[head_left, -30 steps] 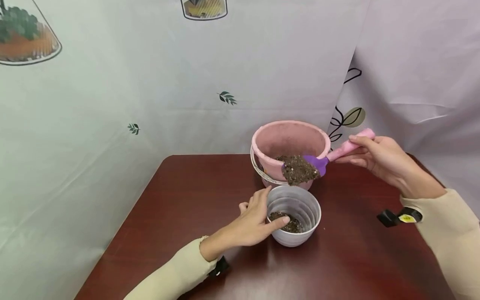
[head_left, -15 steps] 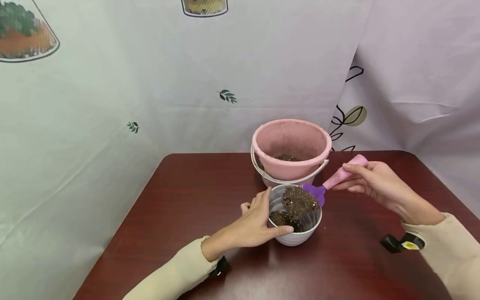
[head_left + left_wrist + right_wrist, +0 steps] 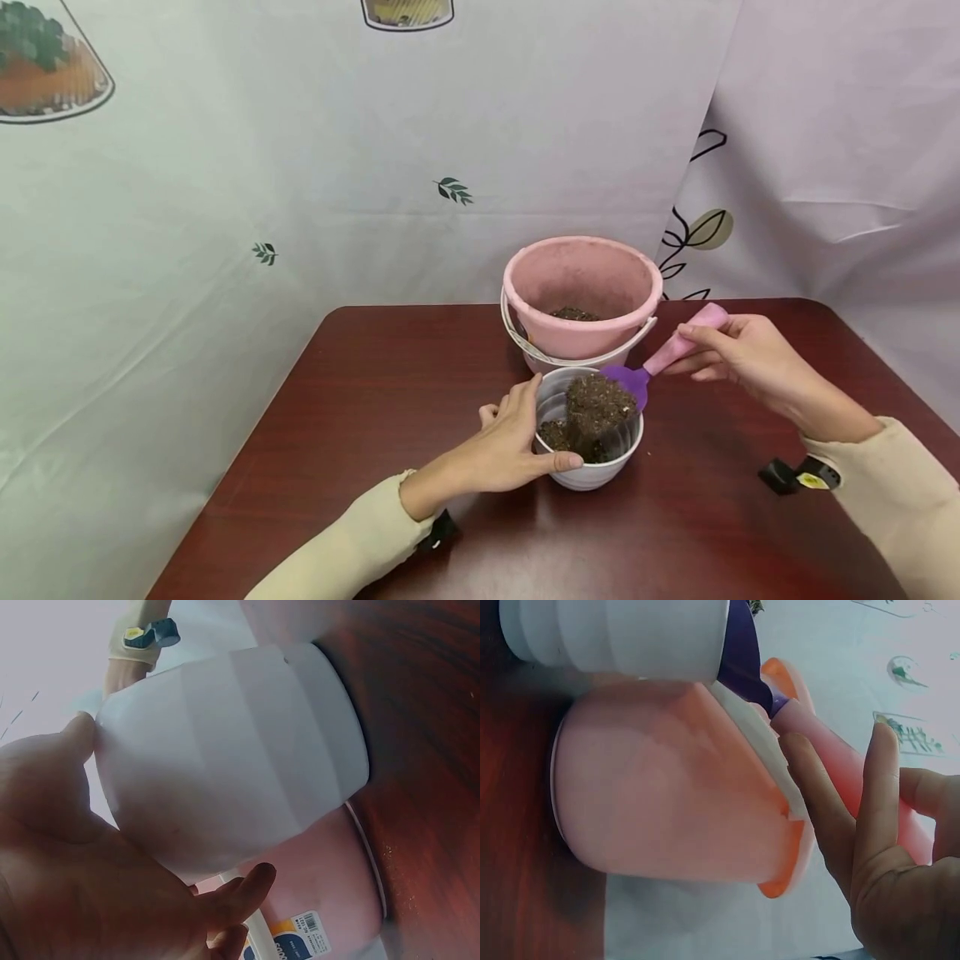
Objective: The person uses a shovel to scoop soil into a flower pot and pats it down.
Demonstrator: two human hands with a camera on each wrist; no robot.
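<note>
A white ribbed pot [image 3: 587, 477] stands upright with dark soil [image 3: 557, 434] inside. My left hand [image 3: 504, 450] rests against its left side, thumb at the front rim and fingers stretched along the wall, also seen in the left wrist view around the pot [image 3: 225, 750]. My right hand [image 3: 765, 367] holds the pink handle [image 3: 686, 340] of a purple scoop [image 3: 632, 383]. The scoop's soil-covered blade is over the pot's mouth, tilted down to the left, with some soil blurred beneath it. In the right wrist view, the handle [image 3: 829, 750] lies between thumb and fingers.
Directly behind the pot is a pink bucket [image 3: 581, 337] with soil [image 3: 576, 314] low inside and a white handle [image 3: 551, 358] hanging at its front. Both stand on a dark red table [image 3: 405, 400]. A pale printed cloth [image 3: 337, 150] hangs behind the table.
From near the pink bucket's front rim, the loaded scoop has come down over the white pot, my right hand lowering with it. Soil now slides off the blade. My left hand has stayed at the pot.
</note>
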